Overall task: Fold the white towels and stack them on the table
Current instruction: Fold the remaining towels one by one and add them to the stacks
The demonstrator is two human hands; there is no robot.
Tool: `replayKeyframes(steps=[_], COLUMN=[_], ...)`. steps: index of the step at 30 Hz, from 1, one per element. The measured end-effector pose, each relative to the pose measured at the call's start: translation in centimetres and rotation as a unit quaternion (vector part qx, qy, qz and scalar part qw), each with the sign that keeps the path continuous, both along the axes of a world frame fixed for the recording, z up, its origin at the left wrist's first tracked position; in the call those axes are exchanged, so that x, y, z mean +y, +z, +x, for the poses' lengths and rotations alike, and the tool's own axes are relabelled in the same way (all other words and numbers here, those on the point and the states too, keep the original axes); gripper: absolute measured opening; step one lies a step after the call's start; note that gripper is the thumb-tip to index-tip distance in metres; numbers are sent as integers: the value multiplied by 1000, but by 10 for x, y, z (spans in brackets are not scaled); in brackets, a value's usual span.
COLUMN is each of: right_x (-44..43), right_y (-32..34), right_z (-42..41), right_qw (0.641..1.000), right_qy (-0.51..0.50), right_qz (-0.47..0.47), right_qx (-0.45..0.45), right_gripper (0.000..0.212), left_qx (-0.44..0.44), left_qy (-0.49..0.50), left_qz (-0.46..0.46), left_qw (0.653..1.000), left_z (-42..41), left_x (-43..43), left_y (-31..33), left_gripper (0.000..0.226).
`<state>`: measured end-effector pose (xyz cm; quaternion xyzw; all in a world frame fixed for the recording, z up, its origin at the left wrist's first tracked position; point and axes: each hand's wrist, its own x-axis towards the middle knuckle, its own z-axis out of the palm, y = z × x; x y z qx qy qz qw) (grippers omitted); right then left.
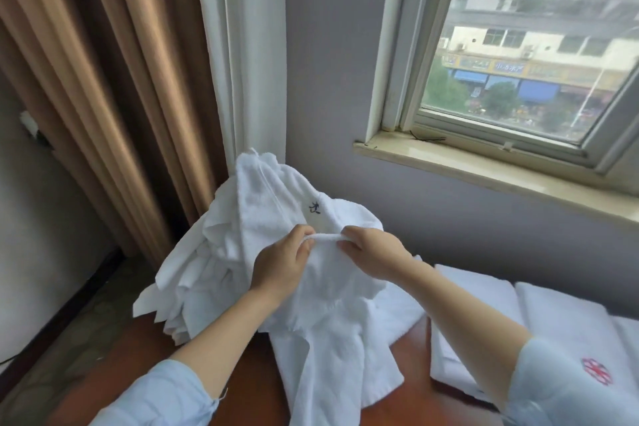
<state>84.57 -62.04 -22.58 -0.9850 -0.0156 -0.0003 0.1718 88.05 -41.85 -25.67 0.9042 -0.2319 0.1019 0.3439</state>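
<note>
Step in hand: locating an edge on one towel (332, 290) before the first fold. The left hand (280, 263) and the right hand (373, 252) are raised above the table (114, 377), each pinched tight on the same rolled hem, close together, the short span of hem taut between them. The rest of that towel hangs from the hands and trails onto the table surface.

Behind the held towel, at the far side of the table toward the curtain (103, 79), sits a loose pile (214, 252) of unfolded white towels — thick terry, crumpled, corners jutting over the table edge. One carries a small dark embroidered mark (314, 207); its wording cannot be read.

At the right end of the table lie folded towels (484, 315), flat and rectangular, side by side, possibly layered — the view there is partly blocked by the right forearm.

Table is glossy reddish-brown wood.

Judgement: the task is partway along. The next move calls for sliding the hands apart along the hem to find both corners and spread the towel square.
</note>
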Motion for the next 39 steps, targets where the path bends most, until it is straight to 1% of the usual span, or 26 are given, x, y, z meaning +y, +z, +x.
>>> replayKeyframes(steps=[3, 7, 11, 15, 17, 20, 24, 27, 29, 32, 33, 34, 36, 37, 39], right_x=[-5, -13, -20, -35, -45, -59, -78, -94, -107, -131, -140, -149, -164, -171, -179], right_y=[-7, -25, -50, -76, -86, -100, -112, -120, -125, -128, -128, -128, -126, -126, -126], right_z=[-50, -116, -182, -242, -269, -307, -355, -390, -414, -448, -458, -466, -477, -481, -486], right_qw=[1000, 995, 985, 972, 967, 964, 955, 947, 946, 953, 957, 958, 951, 947, 940], right_qy=[-12, -40, -57, -69, -77, -97, -118, -129, -147, -182, -193, -209, -253, -269, -295], right_qz=[14, 76, 138, 180, 185, 170, 175, 154, 127, 58, 22, -11, -48, -54, -28], right_qx=[20, 54, 82, 135, 157, 182, 210, 251, 261, 234, 216, 195, 170, 167, 170], right_gripper=[27, 27, 36, 35, 35, 35, 34, 33, 32, 26, 25, 24, 21, 21, 31], left_qx=[19, 42, 99, 141, 166, 190, 224, 252, 258, 264, 257, 243, 202, 184, 161], left_qy=[-16, -39, -46, -62, -80, -102, -128, -157, -173, -190, -197, -203, -217, -225, -244], left_qz=[11, 26, 23, 49, 70, 95, 124, 166, 190, 191, 187, 183, 180, 181, 188], left_qw=[1000, 998, 994, 987, 980, 972, 958, 940, 931, 926, 927, 931, 938, 939, 938], left_z=[-37, -95, -155, -206, -230, -263, -300, -321, -334, -350, -355, -358, -361, -361, -361], left_x=[-10, -20, -30, -43, -52, -67, -90, -108, -120, -138, -144, -151, -163, -169, -179], left_y=[-4, -15, -33, -52, -60, -69, -81, -93, -101, -109, -110, -110, -111, -110, -110], left_gripper=[22, 22, 21, 33, 33, 31, 40, 46, 41, 20, 16, 17, 22, 26, 33])
